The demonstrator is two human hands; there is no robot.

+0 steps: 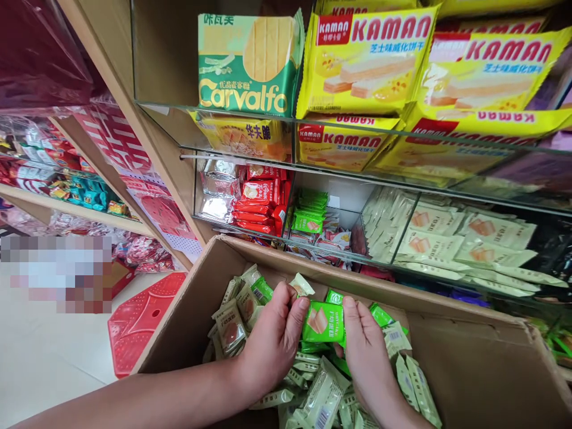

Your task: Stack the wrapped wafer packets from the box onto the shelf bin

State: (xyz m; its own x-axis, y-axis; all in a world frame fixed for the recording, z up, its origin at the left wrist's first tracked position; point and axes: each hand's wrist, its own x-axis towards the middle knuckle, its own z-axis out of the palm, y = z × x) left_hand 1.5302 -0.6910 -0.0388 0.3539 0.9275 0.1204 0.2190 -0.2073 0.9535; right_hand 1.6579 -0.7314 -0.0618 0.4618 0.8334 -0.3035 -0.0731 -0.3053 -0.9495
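Both hands grip a green snack packet point(322, 322) over an open cardboard box. My left hand point(279, 328) pinches the packet's left end between thumb and curled fingers. At the other end, my right hand point(361, 333) has its thumb on the front and its fingers behind. Beneath them, pale green snack packets point(324, 387) fill part of the cardboard box point(473, 357), with a few bright green ones among them. More pale packets point(232, 328) lean to the left of my left hand. Whether other packets sit behind the held one is hidden.
Glass-fronted shelves behind the box hold yellow wafer packs point(366, 59), a green wafer pack point(248, 65), red packets point(259, 205), green packets point(308, 214) and pale packets point(433, 229). A red plastic stool point(143, 322) stands on the floor at left. A wooden shelf edge point(116, 83) rises beside it.
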